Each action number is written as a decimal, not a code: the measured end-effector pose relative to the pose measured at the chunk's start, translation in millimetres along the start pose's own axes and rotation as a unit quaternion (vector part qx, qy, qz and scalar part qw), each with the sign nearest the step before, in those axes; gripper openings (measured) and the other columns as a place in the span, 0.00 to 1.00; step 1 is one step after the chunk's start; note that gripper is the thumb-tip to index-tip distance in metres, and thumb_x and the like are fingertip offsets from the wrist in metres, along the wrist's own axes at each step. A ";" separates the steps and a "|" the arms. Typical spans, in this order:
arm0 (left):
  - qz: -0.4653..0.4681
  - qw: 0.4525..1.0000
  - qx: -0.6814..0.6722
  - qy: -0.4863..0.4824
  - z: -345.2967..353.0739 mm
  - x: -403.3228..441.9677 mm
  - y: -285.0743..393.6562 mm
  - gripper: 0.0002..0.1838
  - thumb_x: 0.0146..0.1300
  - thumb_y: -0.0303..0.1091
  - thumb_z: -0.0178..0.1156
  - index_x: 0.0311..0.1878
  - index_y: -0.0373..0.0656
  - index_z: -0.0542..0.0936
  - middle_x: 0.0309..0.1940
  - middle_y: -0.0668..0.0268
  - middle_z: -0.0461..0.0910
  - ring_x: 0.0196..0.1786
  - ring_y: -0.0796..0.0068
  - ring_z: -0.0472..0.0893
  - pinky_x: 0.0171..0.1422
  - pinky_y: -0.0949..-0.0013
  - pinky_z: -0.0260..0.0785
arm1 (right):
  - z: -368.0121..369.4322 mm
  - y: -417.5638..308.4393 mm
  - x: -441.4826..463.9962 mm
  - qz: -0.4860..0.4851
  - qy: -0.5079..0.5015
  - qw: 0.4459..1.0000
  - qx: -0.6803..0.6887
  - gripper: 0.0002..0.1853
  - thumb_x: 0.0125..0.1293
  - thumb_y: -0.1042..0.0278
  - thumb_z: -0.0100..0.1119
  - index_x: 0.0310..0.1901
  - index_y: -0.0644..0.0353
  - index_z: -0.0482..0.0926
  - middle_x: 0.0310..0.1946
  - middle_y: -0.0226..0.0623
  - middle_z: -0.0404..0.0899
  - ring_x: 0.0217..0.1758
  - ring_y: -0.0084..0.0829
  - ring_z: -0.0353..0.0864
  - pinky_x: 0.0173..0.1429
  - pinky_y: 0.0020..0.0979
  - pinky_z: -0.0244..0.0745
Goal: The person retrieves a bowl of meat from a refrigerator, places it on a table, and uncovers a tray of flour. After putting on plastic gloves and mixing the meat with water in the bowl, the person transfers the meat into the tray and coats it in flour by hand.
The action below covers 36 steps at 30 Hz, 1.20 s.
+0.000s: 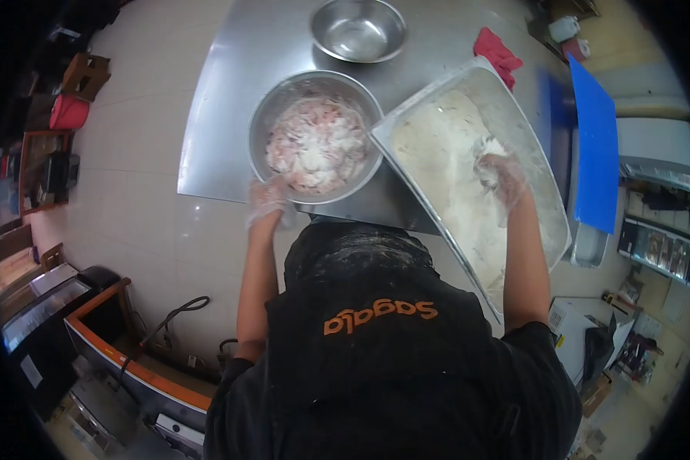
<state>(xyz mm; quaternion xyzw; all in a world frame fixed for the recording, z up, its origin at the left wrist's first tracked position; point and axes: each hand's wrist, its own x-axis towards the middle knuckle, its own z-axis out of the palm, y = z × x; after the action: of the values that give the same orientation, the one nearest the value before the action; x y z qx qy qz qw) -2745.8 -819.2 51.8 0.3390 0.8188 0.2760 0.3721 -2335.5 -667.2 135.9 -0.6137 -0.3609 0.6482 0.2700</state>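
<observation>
Gloved hands well apart: left on the bowl, right in the powder.
The left hand (pixel 270 202), in a clear glove, is clamped on the near-left rim of the bowl (pixel 259 130); the right hand (pixel 507 181), gloved too, has its fingers curled down at a white clump in the powder (pixel 437 130), though I cannot tell whether they are closed on it. The bowl stands at the table's near edge, holding pink pieces (pixel 314 142) dusted white, heaviest mid-heap. The tray (pixel 441 230) of powder lies aslant to its right, one corner at the bowl's rim. Beyond, on the steel table (pixel 226 115), are a second bowl (pixel 359 32) and a red cloth (pixel 497 55).
</observation>
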 end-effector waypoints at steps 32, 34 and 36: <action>0.130 0.982 -0.110 -0.087 -35.4 17.6 9.9 0.50 0.47 0.42 0.66 0.68 0.33 0.49 0.62 0.44 0.58 0.63 0.48 0.64 0.67 0.59 0.59 | 307.5 26.2 61.4 -0.132 -0.067 0.644 -0.751 0.40 0.46 0.55 0.68 0.62 0.49 0.64 0.61 0.52 0.63 0.57 0.50 0.72 0.60 0.36 0.69; 0.139 0.982 -0.099 -0.080 -38.6 20.6 14.8 0.52 0.45 0.45 0.69 0.68 0.33 0.50 0.62 0.44 0.59 0.62 0.48 0.65 0.66 0.59 0.60 | 291.3 8.8 71.7 -0.165 -0.088 0.647 -0.740 0.38 0.45 0.56 0.69 0.60 0.51 0.67 0.60 0.48 0.65 0.55 0.48 0.73 0.59 0.35 0.70; 0.131 0.983 -0.088 -0.089 -40.0 22.0 16.4 0.49 0.46 0.42 0.67 0.68 0.34 0.51 0.61 0.45 0.59 0.62 0.49 0.65 0.65 0.60 0.61 | 294.5 -32.8 36.0 -0.154 -0.098 0.762 -0.621 0.38 0.42 0.61 0.72 0.59 0.55 0.69 0.55 0.47 0.70 0.56 0.43 0.73 0.59 0.36 0.70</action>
<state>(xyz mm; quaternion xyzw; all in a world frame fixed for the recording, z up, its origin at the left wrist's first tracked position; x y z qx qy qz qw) -2782.8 -800.3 76.9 0.4325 0.7033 0.3625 0.4323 -2633.9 -659.4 136.5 -0.5160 -0.7988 0.2886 -0.1111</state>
